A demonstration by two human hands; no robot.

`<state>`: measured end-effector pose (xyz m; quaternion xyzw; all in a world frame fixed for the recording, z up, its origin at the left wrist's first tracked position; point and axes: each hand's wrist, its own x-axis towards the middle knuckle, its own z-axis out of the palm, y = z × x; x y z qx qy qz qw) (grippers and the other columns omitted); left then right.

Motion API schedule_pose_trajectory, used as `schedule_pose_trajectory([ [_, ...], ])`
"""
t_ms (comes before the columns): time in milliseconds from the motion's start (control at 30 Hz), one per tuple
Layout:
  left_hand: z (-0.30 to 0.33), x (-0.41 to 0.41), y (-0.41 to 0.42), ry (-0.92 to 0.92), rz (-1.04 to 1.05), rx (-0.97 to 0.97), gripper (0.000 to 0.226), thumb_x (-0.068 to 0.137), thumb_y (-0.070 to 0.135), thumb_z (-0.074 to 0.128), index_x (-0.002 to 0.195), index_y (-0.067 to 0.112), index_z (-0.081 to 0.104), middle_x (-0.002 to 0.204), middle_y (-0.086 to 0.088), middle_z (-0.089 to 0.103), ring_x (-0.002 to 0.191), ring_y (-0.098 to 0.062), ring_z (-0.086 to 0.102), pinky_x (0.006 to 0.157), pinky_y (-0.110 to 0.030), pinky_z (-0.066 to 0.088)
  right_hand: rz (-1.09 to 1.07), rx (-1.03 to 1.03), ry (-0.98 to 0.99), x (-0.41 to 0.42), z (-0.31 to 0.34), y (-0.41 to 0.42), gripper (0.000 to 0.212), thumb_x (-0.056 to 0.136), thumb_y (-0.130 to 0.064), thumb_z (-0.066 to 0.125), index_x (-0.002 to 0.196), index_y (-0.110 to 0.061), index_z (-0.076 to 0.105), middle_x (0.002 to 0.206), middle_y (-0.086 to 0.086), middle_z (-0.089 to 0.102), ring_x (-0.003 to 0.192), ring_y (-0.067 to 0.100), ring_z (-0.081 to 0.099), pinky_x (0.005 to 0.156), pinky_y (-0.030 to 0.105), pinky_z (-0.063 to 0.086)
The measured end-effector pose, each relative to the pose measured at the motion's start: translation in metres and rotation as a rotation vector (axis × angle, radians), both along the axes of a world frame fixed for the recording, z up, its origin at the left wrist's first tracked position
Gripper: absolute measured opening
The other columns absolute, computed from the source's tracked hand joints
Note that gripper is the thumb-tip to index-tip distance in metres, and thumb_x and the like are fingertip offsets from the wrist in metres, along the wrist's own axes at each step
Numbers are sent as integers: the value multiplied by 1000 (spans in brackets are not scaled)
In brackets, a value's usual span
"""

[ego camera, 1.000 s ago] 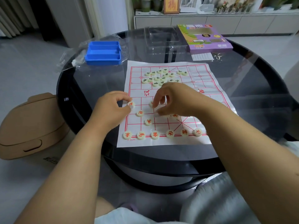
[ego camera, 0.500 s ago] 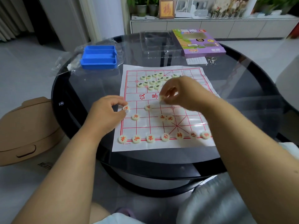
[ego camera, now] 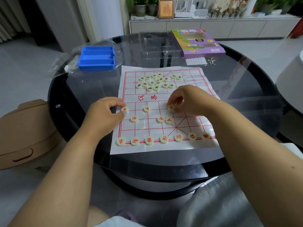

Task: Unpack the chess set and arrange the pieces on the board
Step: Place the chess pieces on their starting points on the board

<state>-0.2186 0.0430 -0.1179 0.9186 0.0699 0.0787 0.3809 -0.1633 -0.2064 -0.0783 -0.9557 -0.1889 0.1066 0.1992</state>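
Paper chess board (ego camera: pixel 188 128) on the worktop — large red characters "汉界" across its middle, and "3.0cm" printed small at its near-left corner.

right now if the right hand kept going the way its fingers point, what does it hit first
The right hand pinches a red piece, fingers pointing left along that rank. The first thing in that line looks like the lone red piece two files over, though height above the board is unclear.

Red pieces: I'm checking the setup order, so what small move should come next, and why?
Probably set down the red piece pinched in the right hand on a soldier-row crossing, then release. The left hand pinches another red piece at the board edge; two red pieces lie loose mid-board, and the black-lettered pieces remain heaped.
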Motion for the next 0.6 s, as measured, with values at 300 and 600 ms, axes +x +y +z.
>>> schedule_pose_trajectory([
  [300,-2,1,1,-5,-6,-5,26,85,26,70,111,23,68,124,14,57,97,-4,55,57,-10,40,47,72,-83,-14,11,6,23,78,-30,73,101,-26,69,92,-12,55,76,5,51,67,17,44],
  [600,-3,1,3,-12,-15,-16,22,85,24,71,107,24,70,114,19,55,98,-4,55,61,-13,42,116,-28,-38,-26,-1,30,21,78,-32,74,96,-24,70,101,-6,57,89,14,56,74,22,50],
])
